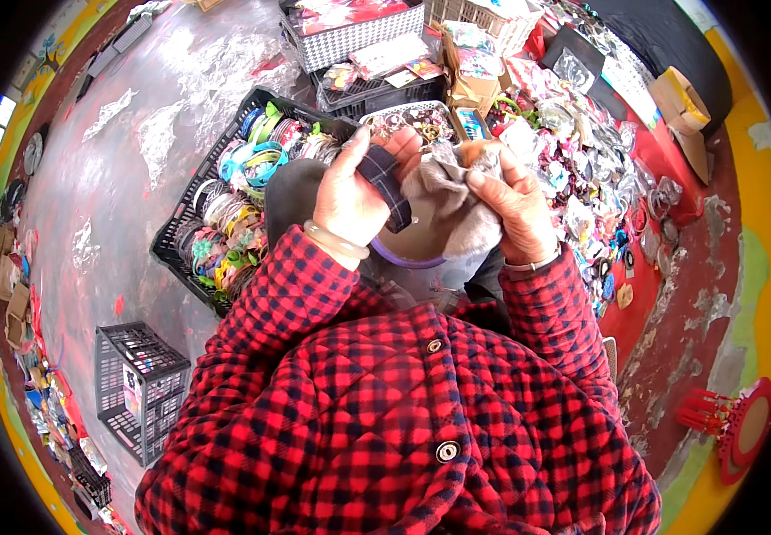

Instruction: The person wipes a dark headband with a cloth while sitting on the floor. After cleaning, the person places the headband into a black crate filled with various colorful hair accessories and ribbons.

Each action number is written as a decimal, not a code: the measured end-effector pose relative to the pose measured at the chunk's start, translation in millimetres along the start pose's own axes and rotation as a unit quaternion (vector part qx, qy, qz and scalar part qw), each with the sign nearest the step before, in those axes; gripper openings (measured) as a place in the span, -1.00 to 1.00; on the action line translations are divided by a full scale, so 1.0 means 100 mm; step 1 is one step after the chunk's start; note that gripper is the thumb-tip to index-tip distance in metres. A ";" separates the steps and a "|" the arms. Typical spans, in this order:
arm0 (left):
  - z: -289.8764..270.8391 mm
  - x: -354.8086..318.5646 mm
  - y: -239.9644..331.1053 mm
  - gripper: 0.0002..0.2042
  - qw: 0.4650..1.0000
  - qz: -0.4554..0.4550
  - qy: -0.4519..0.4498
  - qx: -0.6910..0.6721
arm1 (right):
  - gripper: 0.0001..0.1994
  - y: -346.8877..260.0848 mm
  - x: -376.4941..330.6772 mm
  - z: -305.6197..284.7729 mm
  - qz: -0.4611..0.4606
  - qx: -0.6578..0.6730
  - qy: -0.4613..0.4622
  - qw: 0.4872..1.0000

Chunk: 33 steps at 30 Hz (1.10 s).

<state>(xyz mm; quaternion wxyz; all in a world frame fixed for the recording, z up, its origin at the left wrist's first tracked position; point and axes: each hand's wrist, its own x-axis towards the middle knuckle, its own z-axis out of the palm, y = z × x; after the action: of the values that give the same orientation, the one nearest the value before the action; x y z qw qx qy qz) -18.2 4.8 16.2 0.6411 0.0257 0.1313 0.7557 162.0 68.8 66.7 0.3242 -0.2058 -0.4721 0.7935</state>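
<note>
In my left hand [350,201] is a dark checked fabric band [386,176], its wide end hanging below the palm; the fingers curl round it. My right hand [524,209] pinches a crumpled grey-beige cloth [457,205] between thumb and fingers, close beside the band. I cannot tell whether the cloth touches the band. Under both hands stands a basin with a purple rim [409,262], partly hidden by the cloth. To the left, a black plastic crate [168,248] is filled with colourful headbands [265,162], stacked in bundles.
Straight ahead are a small white basket [408,109] of hair accessories and a grey-white basket [359,43] of packets. A heap of small packaged accessories [582,178] covers the right side. An open black crate [140,392] stands lower left; clear plastic film [158,138] lies on the floor.
</note>
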 end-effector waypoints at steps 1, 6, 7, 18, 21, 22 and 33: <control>0.00 -0.01 -0.04 -0.71 1.000 -0.008 -0.008 0.007 | -0.80 -0.03 0.02 0.03 -0.022 -0.031 -0.015 0.999; -0.11 0.01 -0.17 -0.65 0.992 -0.083 -0.090 -0.035 | -0.73 0.32 0.16 0.24 -0.336 -0.474 -0.037 0.813; -0.07 -0.02 -0.17 -0.65 0.990 -0.091 -0.098 -0.043 | -0.75 0.40 0.15 0.26 -0.342 -0.479 -0.035 0.808; 0.14 -0.06 -0.23 -0.64 0.996 0.012 0.049 0.073 | -0.88 0.46 -0.02 0.29 -0.217 -0.508 -0.002 0.834; 0.15 -0.03 -0.19 -0.65 0.997 0.015 0.040 0.069 | -0.86 0.47 0.01 0.18 -0.183 -0.466 -0.016 0.866; 0.16 -0.02 -0.16 -0.65 0.998 0.019 0.028 0.057 | -0.86 0.45 0.03 0.13 -0.176 -0.445 -0.024 0.878; 0.25 -0.02 -0.18 -0.74 0.983 0.120 -0.022 0.137 | -0.80 0.03 0.01 -0.08 -0.015 0.052 0.076 0.996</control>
<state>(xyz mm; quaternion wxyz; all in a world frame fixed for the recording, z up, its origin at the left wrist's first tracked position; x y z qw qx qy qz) 4.4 9.6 36.7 0.5389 0.1452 0.2156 0.8013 165.8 73.3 60.3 0.3817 -0.2414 -0.4071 0.7939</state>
